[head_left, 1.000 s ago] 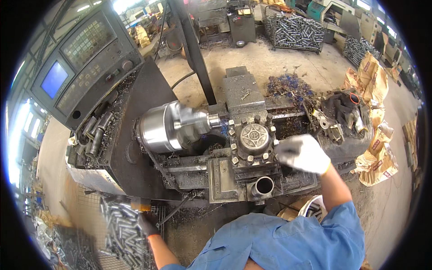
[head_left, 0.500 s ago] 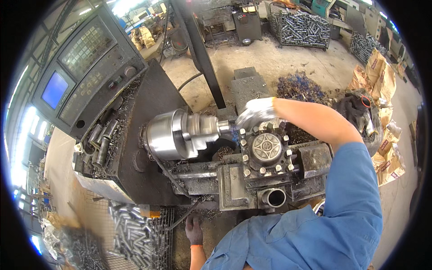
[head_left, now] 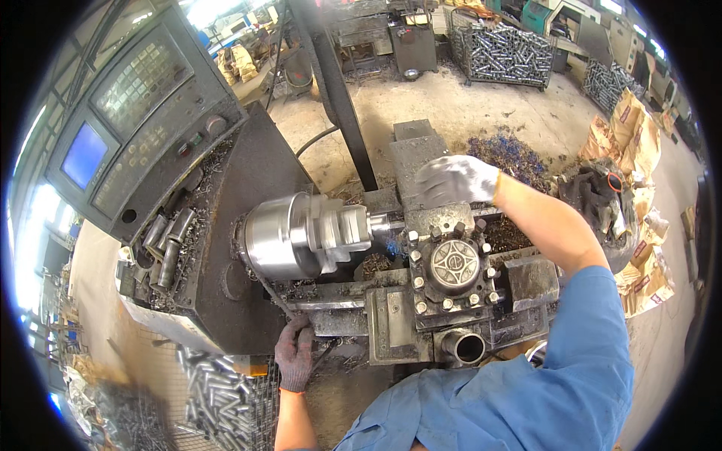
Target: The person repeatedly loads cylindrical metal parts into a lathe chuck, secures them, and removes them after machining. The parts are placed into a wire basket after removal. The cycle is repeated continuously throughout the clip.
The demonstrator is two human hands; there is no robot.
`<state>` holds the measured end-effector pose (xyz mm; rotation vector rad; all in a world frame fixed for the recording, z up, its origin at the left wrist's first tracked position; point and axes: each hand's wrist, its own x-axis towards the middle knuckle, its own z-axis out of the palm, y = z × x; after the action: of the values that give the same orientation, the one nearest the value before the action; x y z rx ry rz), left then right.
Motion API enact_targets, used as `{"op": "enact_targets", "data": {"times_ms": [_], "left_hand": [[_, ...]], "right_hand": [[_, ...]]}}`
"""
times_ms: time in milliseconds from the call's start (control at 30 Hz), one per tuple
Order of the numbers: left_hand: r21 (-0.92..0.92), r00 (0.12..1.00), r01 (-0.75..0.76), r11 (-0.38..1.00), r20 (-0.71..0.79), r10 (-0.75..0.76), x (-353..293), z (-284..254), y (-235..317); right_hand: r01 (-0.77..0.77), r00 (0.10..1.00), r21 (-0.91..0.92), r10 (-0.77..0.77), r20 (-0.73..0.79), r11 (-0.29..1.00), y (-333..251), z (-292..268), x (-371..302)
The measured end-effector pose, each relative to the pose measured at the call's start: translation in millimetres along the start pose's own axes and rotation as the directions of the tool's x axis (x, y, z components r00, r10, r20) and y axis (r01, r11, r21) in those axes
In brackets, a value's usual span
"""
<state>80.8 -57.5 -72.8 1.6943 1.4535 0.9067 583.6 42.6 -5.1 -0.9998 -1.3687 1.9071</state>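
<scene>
My left hand (head_left: 295, 352), in a dark grey knitted glove, is at the front of the lathe bed, fingers curled at the lower end of a dark rod (head_left: 272, 290) that slants down from the headstock. My right hand (head_left: 457, 180), in a white glove, hovers behind the tool post, fingers stretched out and slightly blurred, with nothing visible in them. The round tool post (head_left: 453, 267), ringed with square-headed bolts, is just below it. Leftward, the shiny chuck (head_left: 277, 237) has stepped jaws (head_left: 340, 231) that look smeared, and a short metal workpiece (head_left: 380, 222) protrudes from them.
A control panel (head_left: 124, 113) with a blue screen stands at left. Metal parts (head_left: 174, 244) lie on the chip-covered headstock ledge. A wire basket of cylinders (head_left: 218, 395) is at lower left, another (head_left: 505, 54) at the back. Paper sacks (head_left: 635, 131) and cloth (head_left: 594, 192) stand right.
My right hand has drawn back from beside the workpiece, rightward and away from the chuck. My left hand has risen leftward from below the bed to the dark rod. The view has shifted slightly.
</scene>
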Motion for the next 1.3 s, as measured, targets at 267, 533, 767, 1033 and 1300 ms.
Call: {"op": "enact_targets", "data": {"times_ms": [267, 533, 767, 1033, 1300], "left_hand": [[0.43, 0.714, -0.613, 0.663, -0.059, 0.698, 75, 1, 41], [0.416, 0.85, -0.507, 0.755, 0.099, 0.517, 171, 2, 59], [0.754, 0.713, -0.53, 0.388, 0.148, 0.685, 194, 18, 34], [0.77, 0.665, -0.522, 0.367, 0.098, 0.74, 172, 18, 20], [0.689, 0.692, -0.618, 0.378, 0.248, 0.678, 206, 3, 60]], "right_hand": [[0.026, 0.973, -0.063, -0.01, 0.231, 0.998, 3, 32, 72], [-0.213, 0.974, -0.955, 0.124, -0.19, 0.209, -24, 65, 86], [-0.548, 0.751, -0.724, 0.627, -0.206, 0.419, 1, 27, 111], [-0.247, 0.966, -0.969, 0.084, -0.246, 0.005, 13, 23, 66], [0.164, 0.397, -0.428, -0.457, -0.796, 0.889, 10, 19, -67]]}}
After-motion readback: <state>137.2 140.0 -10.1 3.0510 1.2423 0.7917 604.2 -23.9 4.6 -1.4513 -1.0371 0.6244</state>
